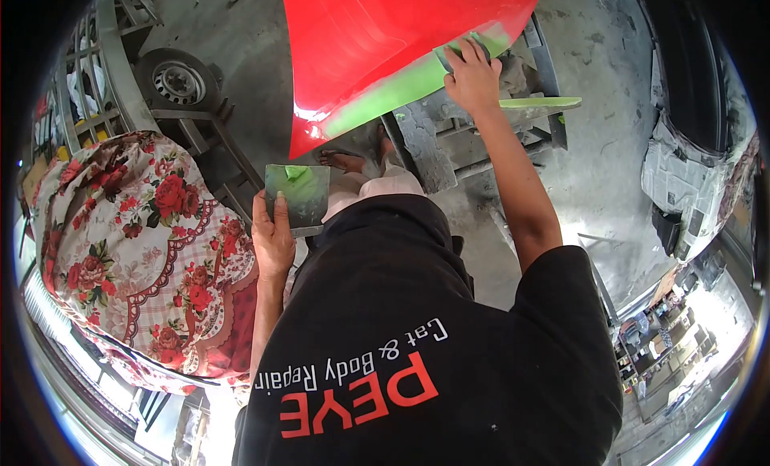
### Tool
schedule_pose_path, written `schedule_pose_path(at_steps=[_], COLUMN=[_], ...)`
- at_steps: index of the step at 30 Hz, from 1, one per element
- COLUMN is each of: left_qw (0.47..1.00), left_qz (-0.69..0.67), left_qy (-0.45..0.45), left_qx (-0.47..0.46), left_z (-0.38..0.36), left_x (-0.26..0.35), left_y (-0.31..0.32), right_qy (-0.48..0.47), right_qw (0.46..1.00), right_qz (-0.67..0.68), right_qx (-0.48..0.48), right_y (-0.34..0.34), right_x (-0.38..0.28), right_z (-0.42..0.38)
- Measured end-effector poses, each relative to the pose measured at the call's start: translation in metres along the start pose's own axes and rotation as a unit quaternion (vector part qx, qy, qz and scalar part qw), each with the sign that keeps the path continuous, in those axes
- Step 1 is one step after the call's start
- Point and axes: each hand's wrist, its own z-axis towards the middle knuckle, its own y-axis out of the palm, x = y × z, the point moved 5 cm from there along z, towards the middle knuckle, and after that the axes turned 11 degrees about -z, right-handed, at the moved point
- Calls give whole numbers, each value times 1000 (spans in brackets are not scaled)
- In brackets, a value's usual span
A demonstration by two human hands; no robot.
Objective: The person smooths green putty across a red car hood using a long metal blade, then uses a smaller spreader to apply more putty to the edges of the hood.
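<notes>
We stand on a grey concrete floor [593,89] that runs wide to our right, with room beside our right arm. At our left, a flowered cloth [152,257] draped over something bulky bounds the space near our left forearm. Ahead lies a glossy red car body panel [401,49], its pointed lower corner toward us and its near edge slanting up to the right. A scuffed grey stand [429,145] is just beside and below that edge. Beyond the cloth is a wheel [180,83] with a pale steel rim. Along the panel's edge runs a light green band [393,105], blurring into the red. Our right hand [475,77] meets its upper end, grip closed on a dark flat pad [443,59]. Our left hand [274,237] has its grip clamped on a dark square plate [309,205], thumb on top, near a bright green dab [298,176].
</notes>
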Motion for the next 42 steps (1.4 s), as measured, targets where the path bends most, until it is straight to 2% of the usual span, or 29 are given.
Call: schedule_pose_path(at_steps=[7,12,16,17,19,21,24,27,30,32,33,36,42], left_qw=[1000,1000,1000,1000,1000,1000,1000,1000,999,1000,999,1000,1000], left_qz=[17,-27,-8,4,17,-23,7,2,28,17,7,19,7], left_qy=[4,1,3,11,14,-14,12,-5,15,-11,-33,8,-6], left_qx=[4,5,-3,-3,-4,-10,-13,-8,-12,-9,-8,-13,-16], left_z=[1,2,2,3,1,3,4,3,5,5,6,9,12], left_x=[-2,4,5,7,7,2,11,8,6,2,0,8,8], left_y=[-2,2,2,2,2,3,7,3,2,1,1,5,7], right_qy=[-16,-26,-14,-13,13,9,1,-6,-4,-4,-3,-11,-6], right_qw=[996,997,996,996,999,999,998,996,999,1000,1000,1000,999], right_qz=[-8,3,3,1,39,24,2,1,4,-6,-6,16,18], right_qx=[-91,-77,-91,-87,33,43,64,89,42,18,16,14,-30], right_y=[11,20,21,20,-16,-13,-2,-4,0,2,6,15,28], right_x=[0,9,18,20,21,30,47,51,52,52,55,59,64], right_z=[-18,-59,-71,-68,-59,-39,-4,14,19,16,11,-3,-46])
